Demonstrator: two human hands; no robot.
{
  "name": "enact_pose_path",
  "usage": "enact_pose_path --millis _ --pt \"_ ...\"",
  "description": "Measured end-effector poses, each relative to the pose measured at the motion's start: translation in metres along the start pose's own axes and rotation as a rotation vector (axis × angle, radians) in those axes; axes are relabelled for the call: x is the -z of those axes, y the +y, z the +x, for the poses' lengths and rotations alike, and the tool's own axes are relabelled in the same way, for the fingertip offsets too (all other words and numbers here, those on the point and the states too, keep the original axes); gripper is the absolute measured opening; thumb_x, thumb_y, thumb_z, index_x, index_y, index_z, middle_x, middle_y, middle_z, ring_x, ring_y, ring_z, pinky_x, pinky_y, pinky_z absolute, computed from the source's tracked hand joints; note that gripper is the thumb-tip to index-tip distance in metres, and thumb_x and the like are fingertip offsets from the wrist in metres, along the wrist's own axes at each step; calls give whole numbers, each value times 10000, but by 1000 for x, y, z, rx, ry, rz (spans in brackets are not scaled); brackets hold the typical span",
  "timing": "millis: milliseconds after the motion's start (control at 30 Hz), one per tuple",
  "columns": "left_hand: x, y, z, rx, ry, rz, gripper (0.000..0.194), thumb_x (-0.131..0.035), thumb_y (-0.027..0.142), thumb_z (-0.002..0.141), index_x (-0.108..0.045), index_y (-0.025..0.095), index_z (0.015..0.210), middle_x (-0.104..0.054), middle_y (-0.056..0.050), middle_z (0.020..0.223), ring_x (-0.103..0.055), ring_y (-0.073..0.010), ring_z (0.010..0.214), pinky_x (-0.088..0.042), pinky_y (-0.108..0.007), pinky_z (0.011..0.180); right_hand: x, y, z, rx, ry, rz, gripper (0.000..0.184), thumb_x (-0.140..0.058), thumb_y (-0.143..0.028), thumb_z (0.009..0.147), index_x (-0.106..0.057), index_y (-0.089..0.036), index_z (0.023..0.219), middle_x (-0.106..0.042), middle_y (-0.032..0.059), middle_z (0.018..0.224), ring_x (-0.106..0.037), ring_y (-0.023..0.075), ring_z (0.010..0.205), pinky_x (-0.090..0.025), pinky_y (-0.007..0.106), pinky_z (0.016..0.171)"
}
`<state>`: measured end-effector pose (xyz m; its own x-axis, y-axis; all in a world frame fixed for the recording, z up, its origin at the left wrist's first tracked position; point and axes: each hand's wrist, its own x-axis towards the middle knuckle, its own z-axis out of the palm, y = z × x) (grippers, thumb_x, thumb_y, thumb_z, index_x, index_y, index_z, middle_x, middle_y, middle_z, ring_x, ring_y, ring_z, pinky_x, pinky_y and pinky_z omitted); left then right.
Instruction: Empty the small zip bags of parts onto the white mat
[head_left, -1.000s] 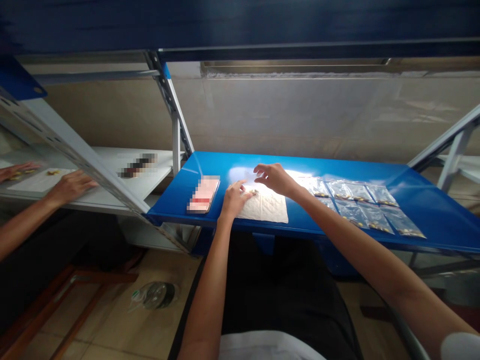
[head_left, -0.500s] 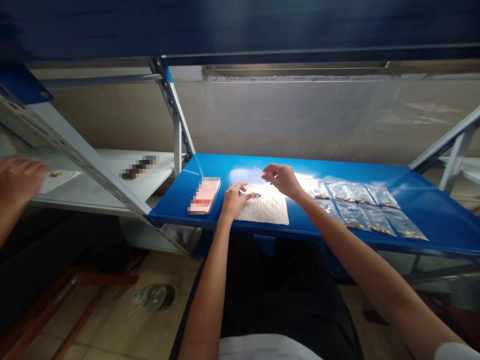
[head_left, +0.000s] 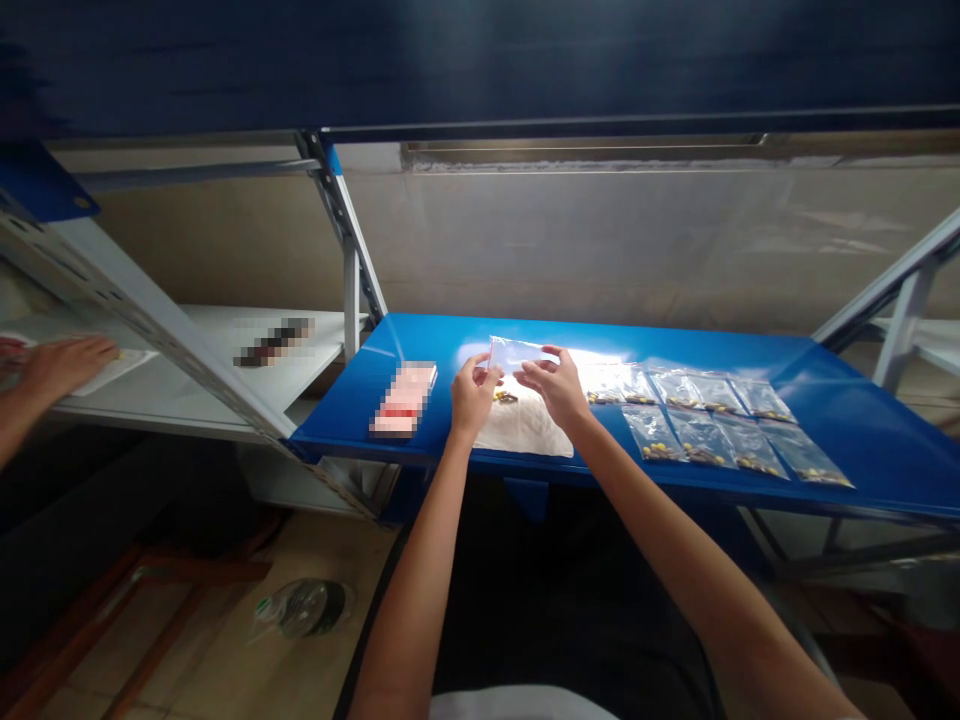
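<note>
Left hand (head_left: 474, 395) and right hand (head_left: 551, 385) raised close together, fingers pinching opposite edges of clear plastic bag (head_left: 517, 353); long axis runs side to side between them. Small gold-coloured parts (head_left: 506, 397) lie on white sheet (head_left: 525, 430) just below, nearer left hand; filled bags (head_left: 701, 435) lie beyond right hand.

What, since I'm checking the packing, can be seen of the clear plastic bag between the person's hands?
The clear plastic bag is small, flat and transparent, and looks empty, though glare hides some of it. It is held up, roughly level, above a white sheet on a blue shelf. The left hand pinches its left end and the right hand its right end; nothing else touches it.
</note>
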<state>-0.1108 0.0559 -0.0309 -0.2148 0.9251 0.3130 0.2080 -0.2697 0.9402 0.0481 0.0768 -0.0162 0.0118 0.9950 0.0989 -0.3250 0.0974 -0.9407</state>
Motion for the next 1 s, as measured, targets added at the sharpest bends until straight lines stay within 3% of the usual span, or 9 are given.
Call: enact_pose_path --millis 100,233,333,433,533,667,767,867,1000 --pt "-2 -1 23 66 -32 -3 361 -587 227 920 -664 150 1264 -751 -76 911 -714 -158 767 -513 -224 638 2 0 4 1 -30 -99 633 -827 -366 691 -470 -258 1202 -674 -3 924 -747 221 845 -597 409 846" --pt "1 -1 67 90 -138 127 365 -594 99 809 -754 165 1131 -711 -28 757 -647 -133 665 -479 -209 598 8 -1 26 46 -70 -316 457 -761 -329 689 -577 -239 1097 -692 9 873 -699 203 824 -559 345 766" --pt "-3 -4 98 70 -134 213 425 -606 58 776 -754 189 1152 -697 -13 742 -644 -146 688 -510 -239 671 6 4 45 45 -113 -453 398 -709 -252 672 -585 -232 1049 -677 -10 787 -667 191 729 -541 317 692" --pt "-12 -11 114 42 -60 319 459 -637 73 804 -701 186 1244 -721 -41 851 -674 -186 845 -535 -296 843 -1 14 59 108 -99 -655 413 -650 -193 696 -580 -235 1101 -654 -34 732 -638 181 669 -528 313 688" --pt "-17 -19 115 5 -25 408 465 -692 62 788 -692 186 1236 -726 -83 1058 -673 -210 985 -509 -330 975 -8 26 67 229 -72 -887 507 -644 -135 697 -573 -218 1192 -631 -35 730 -617 191 693 -519 329 755" --pt "-14 -27 104 -69 -75 484 421 -738 53 757 -734 187 1156 -686 -112 1197 -678 -215 1011 -507 -337 1009 -11 35 71 390 -81 -1074 653 -697 -119 724 -535 -182 1353 -635 60 969 -607 233 856 -504 358 843" --pt "-9 -29 95 -141 -150 523 269 -765 78 751 -783 200 991 -713 -98 1122 -668 -234 1077 -491 -350 1049 -9 35 72 388 -122 -1161 478 -693 -164 821 -622 -182 1293 -583 111 1098 -596 241 927 -492 357 871" --pt "-4 -30 88 -192 -220 558 170 -763 83 756 -795 209 866 -746 -97 1050 -680 -242 1066 -496 -349 1040 -5 32 70 365 -229 -1230 217 -650 -232 924 -721 -164 1118 -568 117 1081 -591 251 990 -476 359 923" --pt "0 -32 80 -211 -258 610 127 -753 103 780 -794 210 835 -767 -111 963 -696 -249 988 -516 -352 981 -5 30 63 364 -286 -1344 147 -655 -248 943 -748 -145 993 -572 147 1060 -555 300 1092 -465 381 958"
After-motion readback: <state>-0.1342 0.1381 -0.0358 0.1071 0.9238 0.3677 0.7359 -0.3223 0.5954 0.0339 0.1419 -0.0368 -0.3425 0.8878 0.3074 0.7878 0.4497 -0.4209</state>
